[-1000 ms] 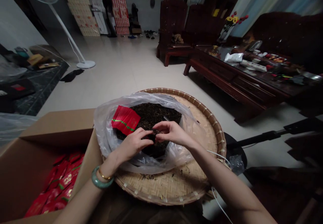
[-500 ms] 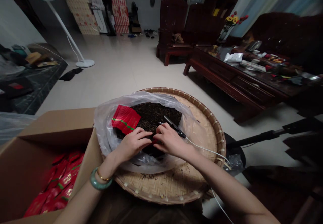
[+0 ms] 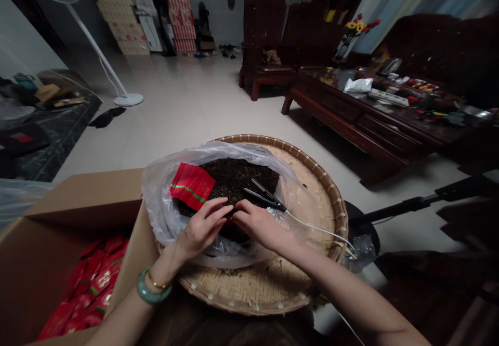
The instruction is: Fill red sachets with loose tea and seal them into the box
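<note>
My left hand (image 3: 206,226) and my right hand (image 3: 255,224) meet over an open clear plastic bag (image 3: 159,216) of dark, dry loose tea leaves (image 3: 234,174). Their fingertips are closed together around a small red packet (image 3: 230,222), of which only a sliver shows. Past my left fingers, a fanned row of red packets (image 3: 193,184) with a green stripe lies on the leaves. A black hair straightener (image 3: 267,199), its jaws apart and a white cord trailing right, rests just beyond my right hand. The bag sits on a round woven bamboo tray (image 3: 268,289).
At left, against the tray, stands an open cardboard box (image 3: 86,190) with many red packets (image 3: 93,278) inside. A black stand arm (image 3: 393,208) reaches in from the right. Farther off are a dark wooden table (image 3: 362,117) with clutter and a white standing fan (image 3: 97,50).
My hands have shifted slightly left, and my right hand has moved clear of the straightener, which shows more fully now. The view has turned a little.
</note>
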`<state>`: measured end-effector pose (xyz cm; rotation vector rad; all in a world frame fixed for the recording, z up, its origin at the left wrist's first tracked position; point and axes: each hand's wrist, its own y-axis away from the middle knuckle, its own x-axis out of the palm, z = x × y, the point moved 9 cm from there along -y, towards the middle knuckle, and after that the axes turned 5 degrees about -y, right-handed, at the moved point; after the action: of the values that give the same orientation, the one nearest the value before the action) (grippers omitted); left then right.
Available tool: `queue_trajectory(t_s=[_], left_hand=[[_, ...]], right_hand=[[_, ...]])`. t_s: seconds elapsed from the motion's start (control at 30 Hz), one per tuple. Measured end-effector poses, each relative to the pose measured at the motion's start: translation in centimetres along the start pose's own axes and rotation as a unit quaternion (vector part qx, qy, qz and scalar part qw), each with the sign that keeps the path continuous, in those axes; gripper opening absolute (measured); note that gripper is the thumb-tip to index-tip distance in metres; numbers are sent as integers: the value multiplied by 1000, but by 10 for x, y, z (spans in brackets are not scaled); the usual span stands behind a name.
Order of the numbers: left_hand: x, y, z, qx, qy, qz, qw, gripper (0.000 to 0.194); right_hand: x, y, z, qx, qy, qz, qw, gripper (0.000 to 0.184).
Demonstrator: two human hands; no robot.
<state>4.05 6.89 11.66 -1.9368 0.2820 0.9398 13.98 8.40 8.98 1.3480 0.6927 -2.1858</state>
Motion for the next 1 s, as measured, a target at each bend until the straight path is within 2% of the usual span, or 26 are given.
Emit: queue_trajectory(t_s=[0.2,0.3,0.4,0.5,0.57,0.63,0.7,0.77,0.9,1.0], left_hand=[[-3,0,-8,10,35,-3,999,51],[-4,4,-1,3,-6,0,1000,36],[-1,13,-1,28,-36,24,999,20],[4,23,-4,49,-1,51,997,18],[8,26,-1,19,44,58,997,22],[17,28,14,-76,86,68,991,36],[32,33,33,-201,136,96,965,61],[52,37,45,-294,206,139,923,71],[78,45,57,-423,304,180,834,42],[83,45,55,-455,383,186,782,42]], right_hand=[[3,3,-2,5,-50,-17,999,15],[3,5,3,-5,-32,-10,999,17],[2,10,7,-10,-16,-5,1000,17],[2,19,13,-46,13,-9,999,18],[2,24,15,-76,19,-27,997,20],[-1,26,13,-88,-11,-60,994,21],[-9,23,9,-81,-83,-99,988,19],[-17,18,1,-55,-173,-128,975,13],[-29,2,-18,27,-281,-144,949,9],[-26,-7,-34,74,-338,-99,933,9]])
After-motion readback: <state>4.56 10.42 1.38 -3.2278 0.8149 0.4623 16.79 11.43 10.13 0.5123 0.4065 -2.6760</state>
